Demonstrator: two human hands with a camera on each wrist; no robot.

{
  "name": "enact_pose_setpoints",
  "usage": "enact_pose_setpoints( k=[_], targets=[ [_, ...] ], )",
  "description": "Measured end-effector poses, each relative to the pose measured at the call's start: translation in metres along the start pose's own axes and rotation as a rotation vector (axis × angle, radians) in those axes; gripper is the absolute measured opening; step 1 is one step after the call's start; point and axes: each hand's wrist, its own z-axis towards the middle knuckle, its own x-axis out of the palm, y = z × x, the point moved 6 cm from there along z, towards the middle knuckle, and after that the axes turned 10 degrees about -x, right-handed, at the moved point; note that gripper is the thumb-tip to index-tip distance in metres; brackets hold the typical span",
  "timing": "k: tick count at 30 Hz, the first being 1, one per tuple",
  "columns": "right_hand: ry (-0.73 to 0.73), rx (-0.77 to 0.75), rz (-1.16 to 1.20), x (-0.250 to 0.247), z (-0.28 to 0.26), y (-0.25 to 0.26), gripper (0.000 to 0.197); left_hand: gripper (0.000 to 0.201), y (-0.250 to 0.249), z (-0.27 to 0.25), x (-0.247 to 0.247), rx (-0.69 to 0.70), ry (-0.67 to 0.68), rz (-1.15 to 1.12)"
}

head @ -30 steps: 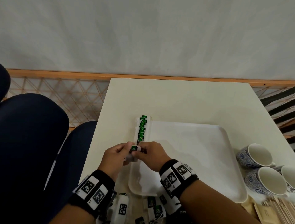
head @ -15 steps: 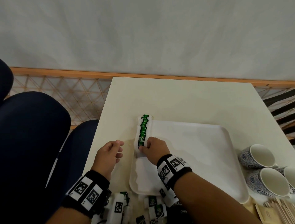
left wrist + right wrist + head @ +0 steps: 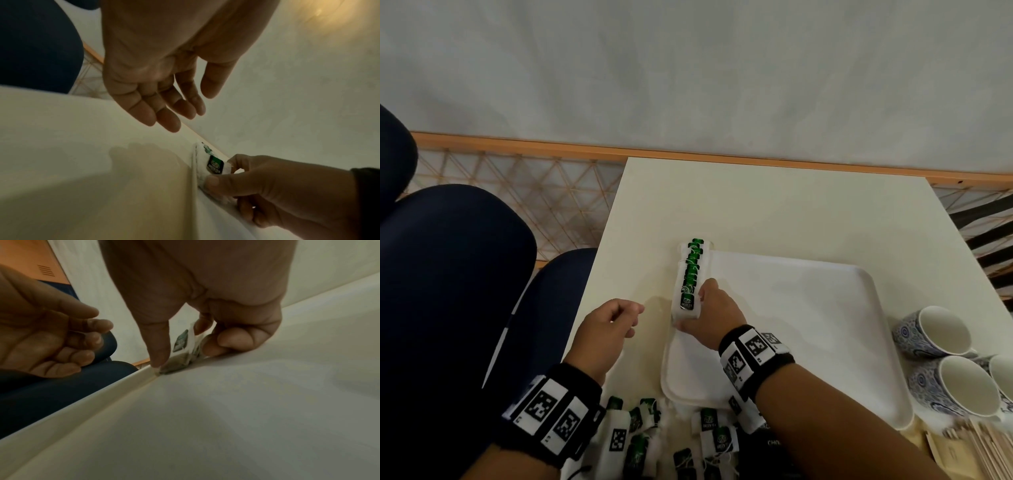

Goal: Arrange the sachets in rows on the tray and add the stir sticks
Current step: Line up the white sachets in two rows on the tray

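A white tray lies on the table. Along its left edge stands a row of green-labelled tea sachets. My right hand pinches the nearest sachet at the near end of that row, thumb on its left side and fingers curled behind it on the tray floor; the same sachet shows in the right wrist view. My left hand hovers over the table just left of the tray, fingers relaxed and holding nothing. A pile of loose sachets lies at the table's near edge. Wooden stir sticks lie at bottom right.
Three blue-patterned cups stand right of the tray. A dark blue chair stands left of the table. Behind the table are a lattice rail and a pale wall.
Both hands held one sachet together a second ago. My left hand let go and drew back left; my right hand set the sachet at the near end of the row.
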Motion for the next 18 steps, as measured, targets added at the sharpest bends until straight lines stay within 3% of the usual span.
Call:
enact_pose_setpoints(
  k=[4, 8, 10, 13, 18],
  targets=[
    [0.016, -0.144, -0.046, -0.005, -0.018, 0.018, 0.042, 0.014, 0.004, -0.014, -0.013, 0.066, 0.024, 0.256],
    [0.321, -0.379, -0.166, 0.014, -0.048, 0.054, 0.026, 0.006, 0.019, -0.025, -0.025, 0.067, 0.075, 0.470],
    [0.452, -0.450, -0.204, 0.028, -0.061, 0.066, 0.032, 0.006, 0.028, -0.032, -0.028, 0.054, 0.124, 0.643],
    [0.577, -0.452, -0.271, 0.051, -0.072, 0.072, 0.046, 0.027, 0.046, -0.041, -0.032, 0.001, 0.209, 0.874],
    [0.616, -0.436, -0.442, 0.071, -0.081, 0.073, 0.064, 0.048, 0.064, -0.057, -0.034, -0.051, 0.272, 0.940]
  ],
)
